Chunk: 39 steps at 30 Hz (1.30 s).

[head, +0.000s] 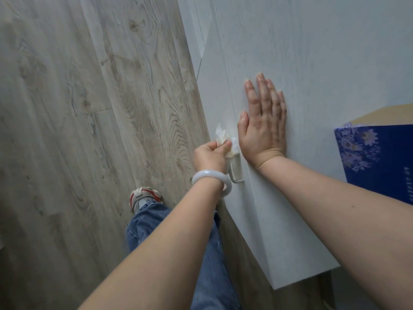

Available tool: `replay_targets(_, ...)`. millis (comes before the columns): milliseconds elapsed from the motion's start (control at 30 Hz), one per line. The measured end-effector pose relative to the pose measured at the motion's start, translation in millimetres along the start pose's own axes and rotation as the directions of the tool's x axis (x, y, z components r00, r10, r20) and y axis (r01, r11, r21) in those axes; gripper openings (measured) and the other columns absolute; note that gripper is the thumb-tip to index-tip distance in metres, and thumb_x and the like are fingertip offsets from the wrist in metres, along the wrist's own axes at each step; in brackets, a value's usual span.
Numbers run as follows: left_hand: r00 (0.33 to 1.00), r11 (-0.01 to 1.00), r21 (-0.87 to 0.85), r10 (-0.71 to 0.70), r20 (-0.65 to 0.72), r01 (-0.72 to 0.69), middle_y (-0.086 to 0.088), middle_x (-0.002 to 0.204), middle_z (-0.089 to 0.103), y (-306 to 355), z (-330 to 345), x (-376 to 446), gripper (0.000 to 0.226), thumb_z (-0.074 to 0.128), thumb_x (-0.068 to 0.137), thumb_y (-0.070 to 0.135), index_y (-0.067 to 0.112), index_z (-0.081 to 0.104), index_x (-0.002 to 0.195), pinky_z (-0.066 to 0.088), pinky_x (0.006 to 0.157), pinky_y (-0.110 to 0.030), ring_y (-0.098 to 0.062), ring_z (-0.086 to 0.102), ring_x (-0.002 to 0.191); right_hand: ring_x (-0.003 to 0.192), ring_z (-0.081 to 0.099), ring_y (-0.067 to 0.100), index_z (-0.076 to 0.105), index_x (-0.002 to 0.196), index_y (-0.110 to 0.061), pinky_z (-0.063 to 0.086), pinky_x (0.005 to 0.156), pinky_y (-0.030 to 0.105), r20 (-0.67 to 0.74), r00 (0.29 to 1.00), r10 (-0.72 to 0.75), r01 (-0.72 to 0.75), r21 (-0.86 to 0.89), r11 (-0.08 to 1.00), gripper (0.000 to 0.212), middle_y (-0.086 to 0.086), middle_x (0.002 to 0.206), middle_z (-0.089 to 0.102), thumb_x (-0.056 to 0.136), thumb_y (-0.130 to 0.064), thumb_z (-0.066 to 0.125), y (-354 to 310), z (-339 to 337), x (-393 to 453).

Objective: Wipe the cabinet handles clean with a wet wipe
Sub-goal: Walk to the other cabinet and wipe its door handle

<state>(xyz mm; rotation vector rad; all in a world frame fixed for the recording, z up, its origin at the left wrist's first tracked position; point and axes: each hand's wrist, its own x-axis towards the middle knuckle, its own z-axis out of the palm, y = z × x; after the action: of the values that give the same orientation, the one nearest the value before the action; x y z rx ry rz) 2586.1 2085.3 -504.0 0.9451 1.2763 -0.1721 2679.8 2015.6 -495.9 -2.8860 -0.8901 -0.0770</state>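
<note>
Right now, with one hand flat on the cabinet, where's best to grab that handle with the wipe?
Grip the handle's straight bar, reaching in from the door-front side as the left hand does, wipe wrapped around it. The bar stands off the door, leaving room for fingers behind it.

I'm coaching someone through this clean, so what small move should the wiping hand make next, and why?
Probably slide the left hand with the wet wipe down the metal handle toward its lower end. The wipe is bunched on the upper part, the lower end shows bare, and the right hand lies flat on the cabinet door.
</note>
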Motion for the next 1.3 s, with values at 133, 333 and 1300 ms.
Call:
replay_targets(133,0.983,0.983,-0.028,-0.183,-0.005,0.183,-0.011,0.077,0.070,-45,-2,-27,0.016,0.073,0.083,0.019,0.021,0.072,0.067,0.052,0.068,-0.034,-0.020,0.058,0.069,0.144,0.023,0.024,0.033,0.148,-0.015,0.015,0.118,0.044,-0.002,1.000,-0.003,0.003,0.000,1.000,0.061,0.009,0.156,0.027,0.088,-0.025,0.040,1,0,0)
replay_targets(333,0.997,0.997,0.014,-0.079,-0.009,0.079,-0.006,0.078,0.071,-25,-2,-10,0.007,0.071,0.085,0.016,0.010,0.074,0.088,0.054,0.075,-0.035,-0.019,0.063,0.071,0.144,0.024,0.024,0.033,0.148,-0.016,0.017,0.118,0.045,-0.003,1.000,-0.005,0.005,0.003,1.000,0.061,0.009,0.155,0.027,0.088,-0.025,0.040,0,1,1)
replay_targets(1300,0.970,0.872,-0.434,-0.161,0.180,0.226,-0.017,0.106,0.071,-66,5,-24,0.017,0.065,0.089,0.011,0.007,0.072,0.103,0.052,0.088,-0.035,-0.024,0.066,0.092,0.144,0.023,0.023,0.034,0.147,-0.015,0.016,0.118,0.045,0.000,1.000,0.001,-0.001,0.006,1.000,0.060,0.009,0.155,0.027,0.088,-0.024,0.041,0,-2,0)
